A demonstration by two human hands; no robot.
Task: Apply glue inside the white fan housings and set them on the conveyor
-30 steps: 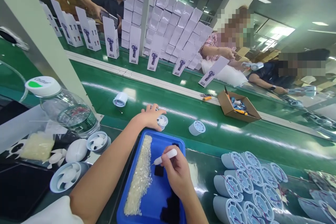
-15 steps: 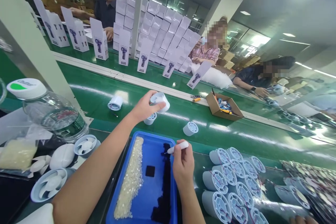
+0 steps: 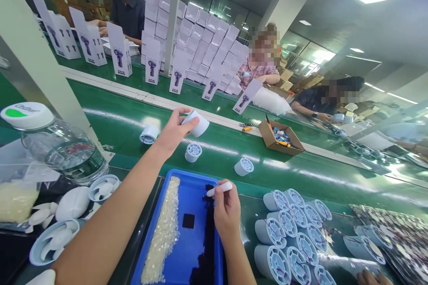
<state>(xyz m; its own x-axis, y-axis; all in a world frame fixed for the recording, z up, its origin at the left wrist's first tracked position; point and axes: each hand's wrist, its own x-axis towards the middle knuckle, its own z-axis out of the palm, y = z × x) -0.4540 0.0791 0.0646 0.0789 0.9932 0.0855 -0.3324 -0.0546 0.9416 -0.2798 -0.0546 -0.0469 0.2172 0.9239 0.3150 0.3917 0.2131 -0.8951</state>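
My left hand [image 3: 174,131] grips a pale blue round fan housing [image 3: 198,124], tilted above the green belt. Beneath it, another housing with red wires [image 3: 193,152] stands on the belt. Pinched in my right hand [image 3: 228,213] is a white pen-like tool [image 3: 220,188], its tip pointing left over the dark pieces at the right side of a blue tray [image 3: 197,254]. Small whitish pieces [image 3: 162,231] lie in a strip along the tray's left side. Between the two strips sits a black square [image 3: 188,221].
More housings [image 3: 277,234] stand in rows at right, near another person's hand [image 3: 371,277]. A large clear bottle [image 3: 63,147] and fan parts [image 3: 55,240] are at left. Beyond the belt are white boxes [image 3: 120,55], a cardboard box [image 3: 281,137] and several people.
My left hand has moved slightly left and turned the housing, uncovering more of the one beneath. My right hand stays near the dark pieces. The whole view has shifted a little.
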